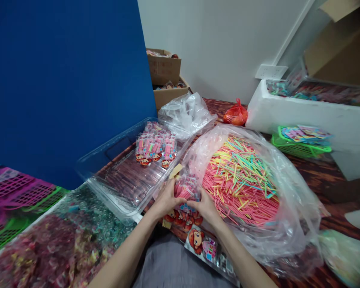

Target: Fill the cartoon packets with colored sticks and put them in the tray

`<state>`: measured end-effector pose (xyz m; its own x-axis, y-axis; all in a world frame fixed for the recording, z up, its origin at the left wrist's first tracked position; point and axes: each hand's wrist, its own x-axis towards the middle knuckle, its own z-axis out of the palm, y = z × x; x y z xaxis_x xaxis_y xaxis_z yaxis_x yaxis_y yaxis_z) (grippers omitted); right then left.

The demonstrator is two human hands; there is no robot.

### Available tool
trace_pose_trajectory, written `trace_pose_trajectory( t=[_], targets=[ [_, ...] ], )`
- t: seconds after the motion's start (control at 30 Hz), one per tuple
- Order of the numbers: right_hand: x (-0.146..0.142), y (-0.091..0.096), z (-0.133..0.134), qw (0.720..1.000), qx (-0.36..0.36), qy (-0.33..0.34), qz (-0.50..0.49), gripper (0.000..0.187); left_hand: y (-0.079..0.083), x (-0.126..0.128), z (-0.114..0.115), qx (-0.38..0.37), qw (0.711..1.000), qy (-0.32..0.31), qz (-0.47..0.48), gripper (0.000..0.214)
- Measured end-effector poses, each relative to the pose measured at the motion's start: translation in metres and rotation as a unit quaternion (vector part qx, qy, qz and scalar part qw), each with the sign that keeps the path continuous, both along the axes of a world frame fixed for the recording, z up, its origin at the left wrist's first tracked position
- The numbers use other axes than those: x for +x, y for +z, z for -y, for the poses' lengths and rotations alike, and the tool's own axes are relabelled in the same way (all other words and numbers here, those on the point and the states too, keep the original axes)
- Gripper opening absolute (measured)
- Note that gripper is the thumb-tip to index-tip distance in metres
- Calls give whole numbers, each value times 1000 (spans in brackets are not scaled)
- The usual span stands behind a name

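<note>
My left hand [168, 197] and my right hand [207, 208] are curled around the two sides of a bunch of small clear packets [186, 187] holding pink sticks. Both thumbs lie across the near side and point at each other. Below them, printed cartoon heads [184, 219] show along the packets' lower ends. Close to my lap, a flat printed pouch [202, 243] with a cartoon face lies beneath my right forearm. Just right of my hands, a large clear bag [291, 184] stands open around a heap of pink, yellow, green and blue sticks [240, 184].
A clear plastic tray [114, 176] at the left holds several filled packets [156, 146]. Behind it are a crumpled clear bag [187, 114] and cardboard boxes [164, 70]. Rightward stand a red bag [236, 114], a green basket [300, 147] and a white foam box [303, 108].
</note>
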<state>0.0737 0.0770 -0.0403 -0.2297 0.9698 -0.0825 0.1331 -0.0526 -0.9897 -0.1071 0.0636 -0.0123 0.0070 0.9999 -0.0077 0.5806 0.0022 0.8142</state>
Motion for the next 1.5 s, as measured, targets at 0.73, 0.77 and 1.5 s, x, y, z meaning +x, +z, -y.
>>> trace_pose_trajectory(
  t=[0.73, 0.77, 1.5],
  targets=[
    [-3, 36, 16, 947, -129, -14, -293, 73, 20, 20, 32, 38, 987, 21, 157, 99],
    [-2, 43, 15, 948, -122, -1, -295, 72, 23, 21, 33, 36, 980, 31, 192, 102],
    [12, 11, 10, 975, -69, 114, -178, 76, -9, 13, 43, 40, 967, 26, 250, 83]
  ],
)
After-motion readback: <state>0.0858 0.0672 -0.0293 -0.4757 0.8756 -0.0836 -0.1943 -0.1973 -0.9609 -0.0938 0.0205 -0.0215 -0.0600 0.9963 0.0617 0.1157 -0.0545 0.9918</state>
